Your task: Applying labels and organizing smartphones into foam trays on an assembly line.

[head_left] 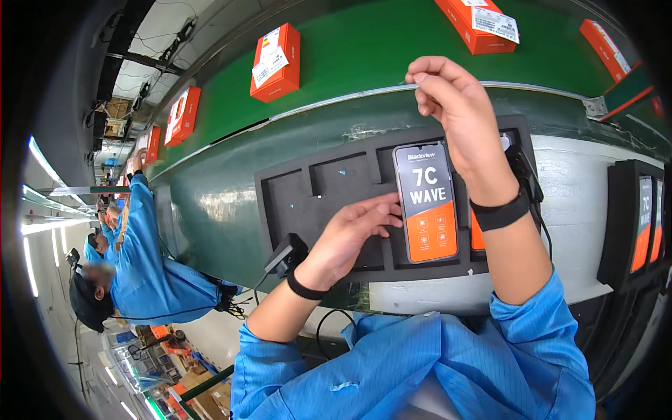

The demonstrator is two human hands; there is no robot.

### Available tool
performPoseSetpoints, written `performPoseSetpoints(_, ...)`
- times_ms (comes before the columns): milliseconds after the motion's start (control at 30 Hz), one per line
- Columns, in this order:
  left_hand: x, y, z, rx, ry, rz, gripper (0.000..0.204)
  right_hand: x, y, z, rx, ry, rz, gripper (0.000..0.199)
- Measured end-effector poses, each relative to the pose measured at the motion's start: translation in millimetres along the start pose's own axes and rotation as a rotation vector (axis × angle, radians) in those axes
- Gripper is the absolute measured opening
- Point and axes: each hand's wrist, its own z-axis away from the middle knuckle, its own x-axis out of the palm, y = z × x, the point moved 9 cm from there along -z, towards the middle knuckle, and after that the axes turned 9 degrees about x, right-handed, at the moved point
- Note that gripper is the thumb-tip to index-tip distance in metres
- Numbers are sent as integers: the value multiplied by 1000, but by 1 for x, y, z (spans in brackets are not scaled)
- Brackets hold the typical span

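Looking down at the bench, I see my left hand (350, 234) resting with fingers loosely extended on the black foam tray (294, 203), its fingertips touching the left edge of a smartphone (425, 203) that lies face up in one of the tray's slots. The phone's screen shows a dark upper part and an orange lower part. My right hand (458, 115) is raised above the tray's far edge, thumb and forefinger pinched together; whether something thin sits between them I cannot tell. Both wrists wear black straps, and a cord runs from the left one to a small black clip (285, 253) near the tray's front left corner. A second phone (477, 234) shows as an orange sliver just right of the first, mostly hidden by my right forearm. The tray's left slots hold nothing. Beyond the bench's far edge runs a green conveyor belt (378, 49) carrying orange boxes (276, 61). Another foam tray (633, 224) with phones sits at the bench's right end. Farther left along the line, a co-worker in a blue coat (143, 266) leans toward the belt.
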Motion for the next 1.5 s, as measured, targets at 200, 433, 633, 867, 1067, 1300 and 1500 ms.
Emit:
performPoseSetpoints(200, 18, -5, -21, 163, -36, -135, 35, -11, -5, -3, -5, 46, 7, 13)
performPoseSetpoints(433, -22, 33, -21, 305, 19, 464, 34, -12, -48, 21, -317, 111, 1007, 13)
performPoseSetpoints(633, -31, 102, -34, 368, -484, 1047, 50, 32, 5, 33, -182, -179, 1571, 10)
performPoseSetpoints(867, -72, 76, -33, 346, -393, 1049, 62, 84, 26, 72, -370, -63, 1895, 34)
performPoseSetpoints(1067, -98, 63, -33, 320, -114, 698, 59, 95, 44, 70, -251, -123, 1971, 44)
performPoseSetpoints(1300, -130, 69, -30, 297, 176, 466, 31, 95, 48, 64, -175, -315, 1643, 39)
performPoseSetpoints(1500, -136, 65, -39, 380, 252, 387, 28, 90, 51, 57, -133, -295, 1615, 23)
